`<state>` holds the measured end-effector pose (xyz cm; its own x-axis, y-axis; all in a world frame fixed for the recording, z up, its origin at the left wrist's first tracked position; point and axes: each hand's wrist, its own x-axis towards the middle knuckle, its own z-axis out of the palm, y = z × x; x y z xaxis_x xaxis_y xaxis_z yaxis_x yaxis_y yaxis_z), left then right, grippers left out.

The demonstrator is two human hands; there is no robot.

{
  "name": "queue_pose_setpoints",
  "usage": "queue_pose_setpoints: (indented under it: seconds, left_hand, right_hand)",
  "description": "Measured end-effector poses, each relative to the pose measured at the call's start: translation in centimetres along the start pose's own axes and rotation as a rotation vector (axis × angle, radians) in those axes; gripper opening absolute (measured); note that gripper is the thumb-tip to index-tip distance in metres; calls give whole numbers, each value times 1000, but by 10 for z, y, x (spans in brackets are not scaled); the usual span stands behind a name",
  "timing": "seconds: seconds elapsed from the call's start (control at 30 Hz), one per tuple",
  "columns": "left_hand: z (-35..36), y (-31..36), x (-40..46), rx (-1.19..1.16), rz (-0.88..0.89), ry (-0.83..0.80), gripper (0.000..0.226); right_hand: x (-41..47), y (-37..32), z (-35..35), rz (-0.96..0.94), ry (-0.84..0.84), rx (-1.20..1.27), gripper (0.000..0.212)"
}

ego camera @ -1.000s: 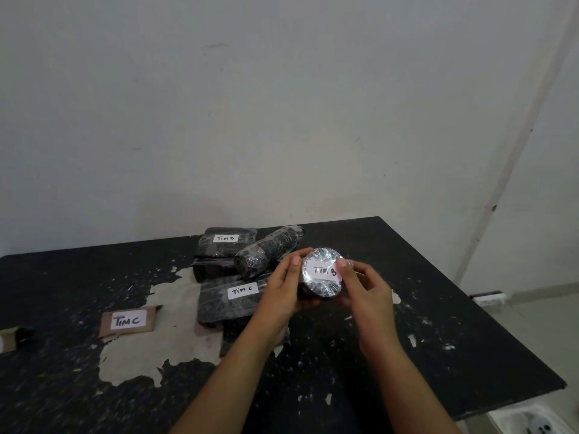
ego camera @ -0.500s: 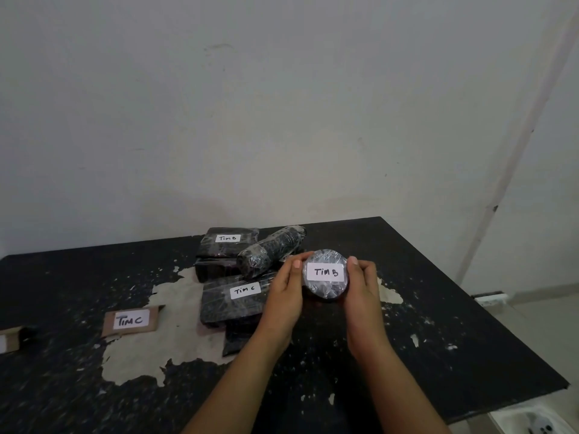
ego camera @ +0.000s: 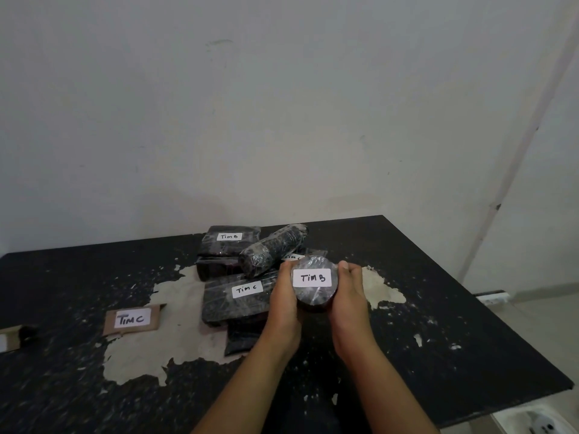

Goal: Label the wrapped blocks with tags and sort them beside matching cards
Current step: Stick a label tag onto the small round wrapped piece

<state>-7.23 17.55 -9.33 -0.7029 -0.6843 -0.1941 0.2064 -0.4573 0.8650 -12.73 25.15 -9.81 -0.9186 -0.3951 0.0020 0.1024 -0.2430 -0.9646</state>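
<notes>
A round wrapped block [ego camera: 313, 297] with a white tag reading "TIM B" sits between my two hands above the table. My left hand [ego camera: 283, 303] grips its left side and my right hand [ego camera: 349, 300] grips its right side. Behind them lies a pile of black wrapped blocks: a flat one tagged "TIM C" [ego camera: 238, 297], a flat one tagged "TIM B" [ego camera: 230, 241] and a wrapped cylinder [ego camera: 272, 249] lying across them. A brown card marked "TIM C" [ego camera: 132, 319] lies to the left.
The black table [ego camera: 438, 324] has worn patches of bare beige. Another brown card [ego camera: 9, 338] is cut off at the left edge. A white wall stands right behind the table. A power strip [ego camera: 492, 298] lies on the floor at right.
My right thumb has come off the tag, so its full text shows. Both hands have lowered the round block slightly and now hold it by its sides.
</notes>
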Motion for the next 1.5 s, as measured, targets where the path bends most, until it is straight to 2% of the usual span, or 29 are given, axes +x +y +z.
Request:
queue_pose_setpoints:
  seconds: [0.2,0.33,0.4,0.6,0.73,0.87,1.13,1.27,1.3,1.37,1.4,1.5]
  left_hand:
    - [-7,4,7,-92,-41,55,46]
    - [-13,10,15,-57,-34,101,26]
    - [-15,13,16,-61,-42,114,25]
    - [-23,23,11,59,-6,101,43]
    - [-35,36,14,220,106,137,59]
    - [-47,48,11,313,138,161,60]
    - [-57,41,-5,412,190,141,52]
    - [-67,38,-8,487,195,156,90]
    - [-68,37,-11,520,212,134,82]
    - [-70,37,-17,605,245,99,46]
    - [-73,35,-17,613,271,90,36]
    - [-81,37,-16,601,322,122,30]
  right_hand:
    - [4,6,3,-56,-10,-72,24]
    - [5,11,6,-31,-27,-39,30]
    - [4,11,9,-12,-49,-17,33]
    - [-1,0,16,-38,-119,-5,32]
    - [-6,-4,14,-72,-252,-77,15]
    - [-7,-3,13,-114,-245,-122,26]
    - [-18,4,14,-134,-252,-88,20]
    - [-19,11,14,-137,-245,-96,18]
    - [-18,14,14,-131,-241,-77,17]
    - [-18,18,14,-105,-254,-35,21]
    - [-18,20,13,-98,-275,-40,26]
    - [-16,22,13,-168,-375,-196,49]
